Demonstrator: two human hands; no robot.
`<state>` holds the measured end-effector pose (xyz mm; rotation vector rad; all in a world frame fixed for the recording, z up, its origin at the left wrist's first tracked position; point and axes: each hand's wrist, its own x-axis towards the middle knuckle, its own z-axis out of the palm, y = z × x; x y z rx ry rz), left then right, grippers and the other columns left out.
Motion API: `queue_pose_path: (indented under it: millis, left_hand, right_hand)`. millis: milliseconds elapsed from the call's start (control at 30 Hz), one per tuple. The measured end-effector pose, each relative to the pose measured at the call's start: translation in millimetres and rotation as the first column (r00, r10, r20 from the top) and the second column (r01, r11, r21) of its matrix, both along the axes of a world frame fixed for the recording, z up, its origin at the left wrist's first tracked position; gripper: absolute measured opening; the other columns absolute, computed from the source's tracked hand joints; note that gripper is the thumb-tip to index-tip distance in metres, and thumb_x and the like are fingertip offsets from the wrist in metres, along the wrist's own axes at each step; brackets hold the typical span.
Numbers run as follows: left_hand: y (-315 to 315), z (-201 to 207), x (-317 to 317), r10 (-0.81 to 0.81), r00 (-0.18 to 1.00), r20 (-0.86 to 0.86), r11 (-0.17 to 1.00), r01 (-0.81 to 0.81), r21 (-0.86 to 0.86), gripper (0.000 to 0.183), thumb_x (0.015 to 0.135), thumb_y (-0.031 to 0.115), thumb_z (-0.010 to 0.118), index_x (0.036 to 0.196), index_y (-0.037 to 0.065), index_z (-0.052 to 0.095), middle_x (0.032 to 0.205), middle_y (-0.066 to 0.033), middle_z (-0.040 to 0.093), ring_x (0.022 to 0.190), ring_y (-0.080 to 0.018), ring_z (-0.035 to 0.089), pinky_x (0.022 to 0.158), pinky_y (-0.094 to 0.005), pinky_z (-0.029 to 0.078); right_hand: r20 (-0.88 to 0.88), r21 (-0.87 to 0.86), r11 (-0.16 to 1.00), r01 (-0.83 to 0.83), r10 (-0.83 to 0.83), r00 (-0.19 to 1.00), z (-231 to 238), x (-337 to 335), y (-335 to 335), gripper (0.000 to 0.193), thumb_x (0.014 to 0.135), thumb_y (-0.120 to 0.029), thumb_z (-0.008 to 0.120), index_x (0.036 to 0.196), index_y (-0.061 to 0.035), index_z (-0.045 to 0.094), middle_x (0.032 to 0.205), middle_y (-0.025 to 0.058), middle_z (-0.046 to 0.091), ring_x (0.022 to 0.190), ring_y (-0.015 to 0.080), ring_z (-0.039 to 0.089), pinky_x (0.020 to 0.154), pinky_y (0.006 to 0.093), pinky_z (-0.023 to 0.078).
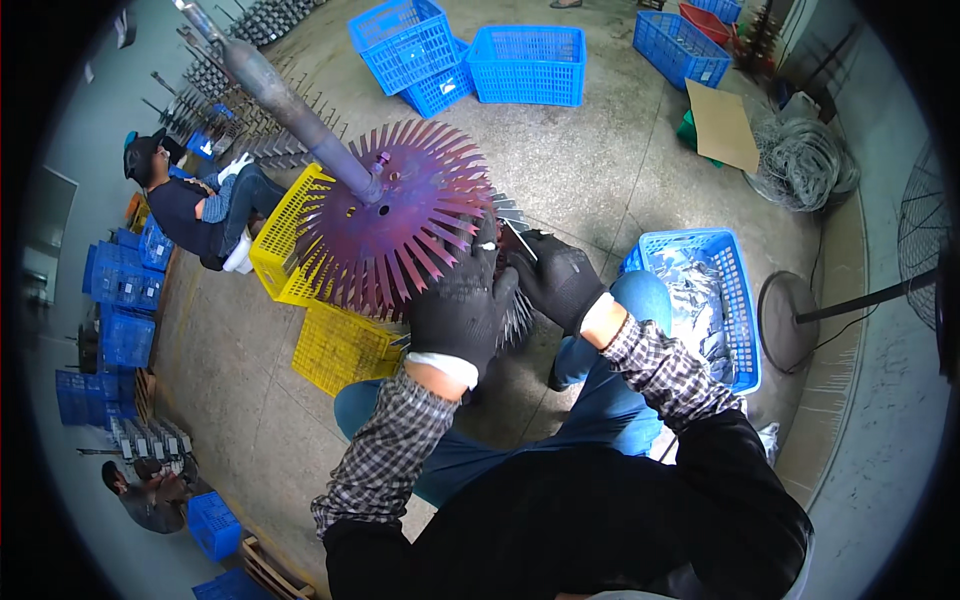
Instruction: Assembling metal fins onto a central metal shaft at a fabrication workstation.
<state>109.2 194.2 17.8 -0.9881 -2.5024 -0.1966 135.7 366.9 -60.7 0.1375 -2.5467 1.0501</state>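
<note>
A purple-tinted metal disc (420,190) with slots cut all round its rim sits on a thick metal shaft (300,125). My left hand (458,305), in a black glove, is closed at the disc's right edge; its fingertips are partly hidden among the prongs. Just to the right, my gloved right hand (560,280) pinches a thin flat metal strip (518,241) against the rim area. Silvery blades (516,322) fan out behind and below my hands, mostly covered by them.
A blue crate (743,300) of shiny metal pieces stands at my right knee. Yellow crates (345,350) are under the disc. A fan stand (785,318) is at right, wire coils (805,160) beyond. Blue crates (527,65) lie ahead; a seated person (195,205) is at left.
</note>
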Motion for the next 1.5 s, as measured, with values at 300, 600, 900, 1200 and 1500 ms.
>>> queue_pose_path:
  millis: [300, 600, 900, 1200, 1500]
  left_hand:
    - [-2, -30, -22, 0.01, 1.0, 0.01, 1.0, -0.01, -0.018, 0.053, 0.098, 0.022, 0.063, 0.15, 0.009, 0.057, 0.143, -0.0171, 0.062, 0.11, -0.0334, 0.069, 0.094, -0.0426, 0.055]
    - [-3, -33, -25, -0.031, 0.999, 0.036, 0.997, 0.029, 0.066, 0.048, 0.101, 0.016, 0.059, 0.148, 0.006, 0.057, 0.138, -0.0139, 0.066, 0.101, -0.0304, 0.072, 0.085, -0.0388, 0.057]
    - [-2, -36, -30, -0.108, 0.993, 0.054, 0.984, 0.099, 0.15, 0.043, 0.103, 0.017, 0.057, 0.144, 0.005, 0.057, 0.127, -0.0133, 0.071, 0.096, -0.0294, 0.073, 0.08, -0.0375, 0.058]
    - [-1, -29, -26, -0.088, 0.989, 0.122, 0.989, 0.072, 0.129, 0.04, 0.103, 0.015, 0.057, 0.143, 0.006, 0.058, 0.122, -0.0148, 0.072, 0.095, -0.0305, 0.073, 0.08, -0.0387, 0.058]
    - [-18, -42, -28, -0.103, 0.994, -0.032, 0.995, 0.104, 0.011, 0.048, 0.102, 0.018, 0.059, 0.149, 0.007, 0.055, 0.124, -0.017, 0.07, 0.1, -0.0334, 0.07, 0.086, -0.0391, 0.056]
  right_hand:
    - [0.033, 0.015, 1.0, -0.013, 0.012, 0.999, 2, -1, 1, 0.035, 0.096, -0.017, 0.063, 0.127, -0.0012, 0.068, 0.105, 0.0216, 0.072, 0.085, 0.0398, 0.069, 0.074, 0.0428, 0.055]
    - [-0.014, 0.013, 1.0, -0.018, 0.018, 1.0, 8, 1, -2, 0.035, 0.096, -0.016, 0.062, 0.128, -0.0009, 0.067, 0.108, 0.0209, 0.072, 0.086, 0.0392, 0.069, 0.075, 0.0412, 0.055]
    - [0.006, 0.038, 0.999, -0.029, 0.028, 1.0, 5, 2, -2, 0.037, 0.097, -0.013, 0.061, 0.131, -0.0009, 0.065, 0.113, 0.0204, 0.072, 0.089, 0.0383, 0.069, 0.076, 0.0409, 0.055]
    - [-0.019, 0.08, 0.997, -0.005, 0.006, 1.0, 5, 0, -5, 0.036, 0.096, -0.014, 0.06, 0.13, -0.0013, 0.065, 0.111, 0.0206, 0.072, 0.088, 0.039, 0.068, 0.076, 0.0433, 0.055]
    - [0.045, 0.199, 0.979, -0.042, 0.034, 0.998, 16, 5, -17, 0.032, 0.097, -0.018, 0.062, 0.124, -0.0025, 0.066, 0.104, 0.0217, 0.07, 0.088, 0.0422, 0.066, 0.074, 0.0466, 0.053]
